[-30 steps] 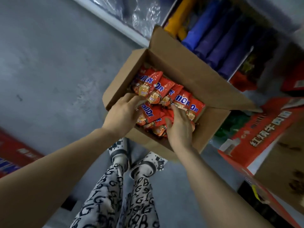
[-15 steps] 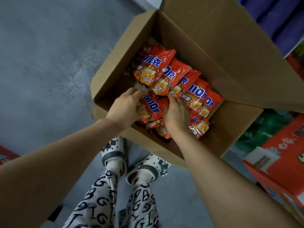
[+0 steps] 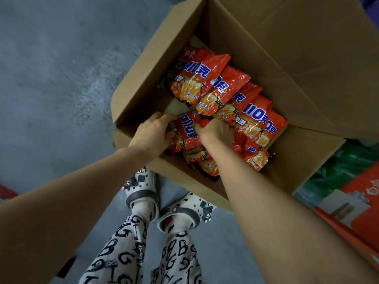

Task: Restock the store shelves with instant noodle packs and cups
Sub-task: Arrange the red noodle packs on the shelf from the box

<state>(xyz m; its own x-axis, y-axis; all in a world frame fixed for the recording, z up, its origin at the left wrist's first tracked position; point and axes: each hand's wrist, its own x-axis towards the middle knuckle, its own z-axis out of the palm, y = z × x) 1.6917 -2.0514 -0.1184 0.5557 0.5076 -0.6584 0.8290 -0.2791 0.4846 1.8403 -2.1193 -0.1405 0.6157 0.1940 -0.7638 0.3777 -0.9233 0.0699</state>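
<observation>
Head view: left hand point(image 3: 152, 134), right hand point(image 3: 215, 132) fingers clamp noodle pack point(image 3: 189, 131) between them; inside box point(image 3: 287, 171).

The open brown cardboard carton point(image 3: 147, 78) admits entry from above; its raised far-right flap point(image 3: 297, 58) blocks that side. Inside, red plastic noodle packs point(image 3: 254, 117) crowd the right and near parts, leaving bare bottom by the left wall.
</observation>
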